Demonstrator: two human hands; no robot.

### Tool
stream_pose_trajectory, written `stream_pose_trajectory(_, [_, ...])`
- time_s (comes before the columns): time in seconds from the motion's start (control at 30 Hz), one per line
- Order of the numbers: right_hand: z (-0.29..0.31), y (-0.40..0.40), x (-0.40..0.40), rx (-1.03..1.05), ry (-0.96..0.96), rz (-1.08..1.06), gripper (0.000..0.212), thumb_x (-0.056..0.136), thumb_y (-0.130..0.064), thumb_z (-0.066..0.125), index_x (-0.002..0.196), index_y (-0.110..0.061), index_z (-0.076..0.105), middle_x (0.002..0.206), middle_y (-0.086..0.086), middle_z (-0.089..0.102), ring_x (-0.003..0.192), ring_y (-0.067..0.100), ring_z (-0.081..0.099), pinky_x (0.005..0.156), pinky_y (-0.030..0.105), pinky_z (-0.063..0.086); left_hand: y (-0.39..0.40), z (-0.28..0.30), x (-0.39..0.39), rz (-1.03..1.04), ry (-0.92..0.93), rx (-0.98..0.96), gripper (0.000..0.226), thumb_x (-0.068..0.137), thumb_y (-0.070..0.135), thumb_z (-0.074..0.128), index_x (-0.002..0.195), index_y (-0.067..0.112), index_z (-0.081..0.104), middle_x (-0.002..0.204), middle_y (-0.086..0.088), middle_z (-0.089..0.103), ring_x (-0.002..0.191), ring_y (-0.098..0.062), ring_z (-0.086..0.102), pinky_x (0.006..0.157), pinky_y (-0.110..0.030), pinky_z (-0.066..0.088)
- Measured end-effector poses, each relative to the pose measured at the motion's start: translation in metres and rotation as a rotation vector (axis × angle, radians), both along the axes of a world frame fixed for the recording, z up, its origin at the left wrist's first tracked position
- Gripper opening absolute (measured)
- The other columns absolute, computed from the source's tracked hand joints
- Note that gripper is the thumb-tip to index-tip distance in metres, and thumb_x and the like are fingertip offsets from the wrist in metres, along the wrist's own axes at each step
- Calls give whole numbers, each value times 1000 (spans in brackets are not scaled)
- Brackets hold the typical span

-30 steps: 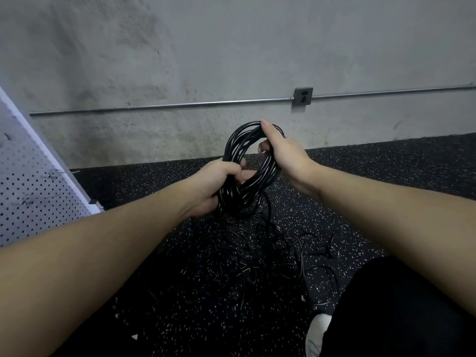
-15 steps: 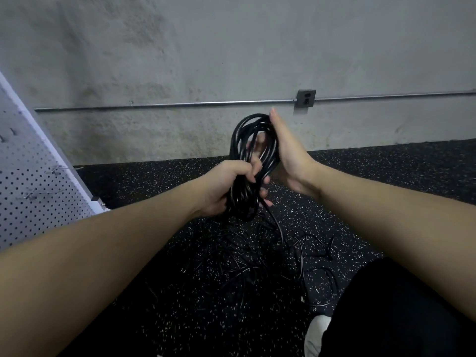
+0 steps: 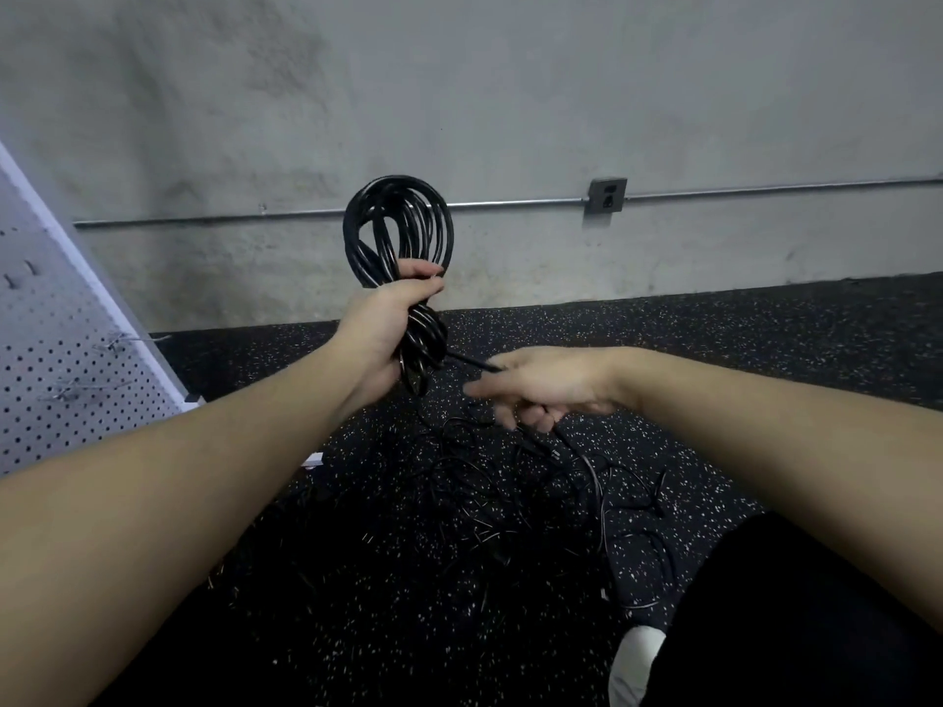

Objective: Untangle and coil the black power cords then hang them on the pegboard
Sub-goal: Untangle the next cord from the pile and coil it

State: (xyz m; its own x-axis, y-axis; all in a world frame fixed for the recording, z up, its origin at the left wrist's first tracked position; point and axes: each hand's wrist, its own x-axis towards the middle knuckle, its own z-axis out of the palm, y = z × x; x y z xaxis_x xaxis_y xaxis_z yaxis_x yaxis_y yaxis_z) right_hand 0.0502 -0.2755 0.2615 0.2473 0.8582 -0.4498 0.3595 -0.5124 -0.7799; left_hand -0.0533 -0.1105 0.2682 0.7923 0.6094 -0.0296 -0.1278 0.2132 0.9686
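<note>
**Coil gripped, loose end in the other hand**

The left hand (image 3: 380, 329) is wrapped tightly around the coiled black cord (image 3: 400, 232), held upright above the floor (image 3: 765, 349). The right hand (image 3: 541, 387) curls around its trailing strand (image 3: 472, 362). Tangled cords (image 3: 536, 492) lie below; the pegboard (image 3: 61, 359) stands left.

Bare utility or workshop space: concrete wall (image 3: 459, 94), conduit-fed outlet (image 3: 605, 195), speckled rubber floor (image 3: 714, 349), pegboard (image 3: 61, 359)

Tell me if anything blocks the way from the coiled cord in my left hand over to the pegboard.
Nothing visible does. The left hand holds the coiled cord up in open air, and the pegboard stands off to its left. One strand runs from the coil to the right hand.
</note>
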Motion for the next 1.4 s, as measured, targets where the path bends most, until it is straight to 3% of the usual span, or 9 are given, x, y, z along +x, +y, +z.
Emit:
stream_pose_trajectory(0.13, [-2, -14, 8, -120, -169, 145, 37, 101, -45, 58, 84, -13, 52, 58, -1, 57, 61, 19, 66, 81, 35, 61, 10, -6, 0, 213, 143, 232, 24, 88, 8, 70, 76, 27, 75, 95, -1, 73, 85, -18, 62, 77, -32, 51])
stream_pose_trajectory(0.27, [9, -17, 12, 97, -252, 61, 32, 100, -37, 59, 95, -5, 59, 57, -10, 49, 49, 7, 42, 52, 17, 41, 18, -11, -7, 218, 270, 493, 28, 90, 5, 68, 72, 26, 72, 85, 7, 69, 83, -10, 59, 66, -19, 42])
stream_pose_trajectory(0.37, [18, -15, 12, 204, -296, -17, 29, 97, -35, 67, 103, -7, 70, 52, -12, 47, 44, 5, 35, 47, 18, 30, 20, -15, -13, -51, 417, 626, 29, 86, 4, 71, 66, 25, 76, 85, 11, 74, 89, -11, 62, 73, -23, 43])
stream_pose_trajectory(0.6, [17, -12, 27, 220, -459, -376, 57, 73, -55, 85, 60, -23, 39, 51, -8, 35, 44, 8, 29, 45, 22, 27, 10, -12, -13, -341, 539, 750, 31, 84, 6, 68, 68, 29, 78, 73, 7, 71, 69, -12, 62, 59, -20, 45])
stream_pose_trajectory(0.77, [21, -13, 25, 343, -59, -297, 35, 92, -47, 68, 69, -23, 55, 55, -9, 41, 46, 8, 32, 43, 18, 27, 4, -19, -15, -305, 557, 603, 14, 89, 13, 66, 81, 19, 77, 65, 4, 64, 51, -9, 57, 48, -20, 44])
stream_pose_trajectory(0.97, [21, -10, 16, 459, -127, -222, 35, 106, -39, 48, 94, -12, 67, 60, -6, 45, 46, 9, 35, 44, 22, 28, 5, -26, -17, -405, 569, 569, 11, 88, 20, 73, 97, 23, 79, 87, 1, 75, 76, -14, 69, 69, -25, 56])
stream_pose_trajectory(1.2, [27, 5, 10, 755, -121, -563, 37, 97, -28, 68, 64, -17, 54, 42, -14, 51, 39, 1, 48, 45, 15, 38, -21, -20, -8, -333, 518, 505, 32, 83, 51, 78, 80, 19, 73, 76, 1, 74, 69, -16, 70, 68, -26, 54])
stream_pose_trajectory(1.3, [26, 10, 12, 776, -99, -659, 31, 98, -30, 66, 73, -17, 55, 53, -19, 59, 50, -9, 54, 53, 5, 41, -25, -19, -1, -195, 450, 410, 44, 92, 46, 70, 61, 16, 64, 71, -2, 72, 68, -20, 65, 69, -29, 52])
stream_pose_trajectory(1.4, [19, 12, 11, 751, -68, -700, 26, 99, -40, 63, 105, -17, 51, 88, -10, 67, 67, -3, 62, 66, 18, 49, -29, -19, -3, -202, 432, 376, 45, 95, 40, 67, 59, 15, 57, 74, -2, 74, 62, -15, 63, 61, -25, 51])
